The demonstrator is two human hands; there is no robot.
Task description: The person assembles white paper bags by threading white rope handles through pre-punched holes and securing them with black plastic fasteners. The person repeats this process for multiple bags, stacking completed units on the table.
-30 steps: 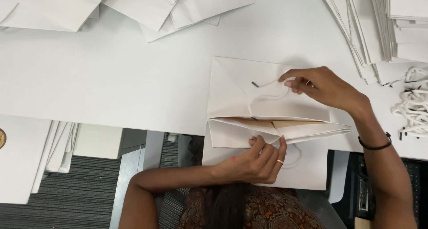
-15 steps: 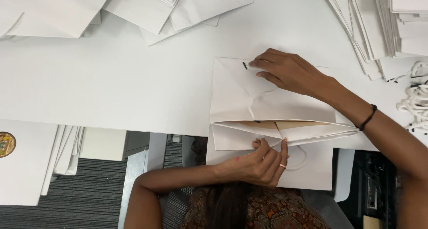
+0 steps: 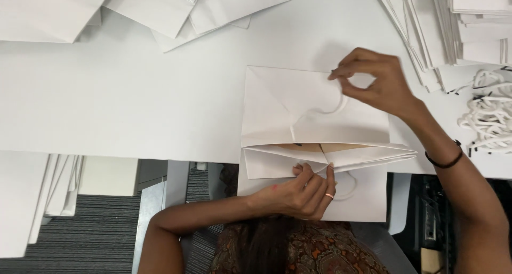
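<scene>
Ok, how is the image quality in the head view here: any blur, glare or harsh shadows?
Head view: light is even and soft, no glare on the white table; the right hand casts only a faint shadow on the white paper bag. Its fingertips are slightly motion-blurred; the left hand and the pile of white cord handles are sharp. White on white leaves edges low in contrast.

1. Flat folded white paper bag [image 3: 298, 114], tan inside its open fold.
2. White table [image 3: 122, 103].
3. White cord handles [image 3: 488, 117], black-tipped.
4. Black wristband [image 3: 444, 159].
5. Grey striped carpet [image 3: 80, 226].
</scene>
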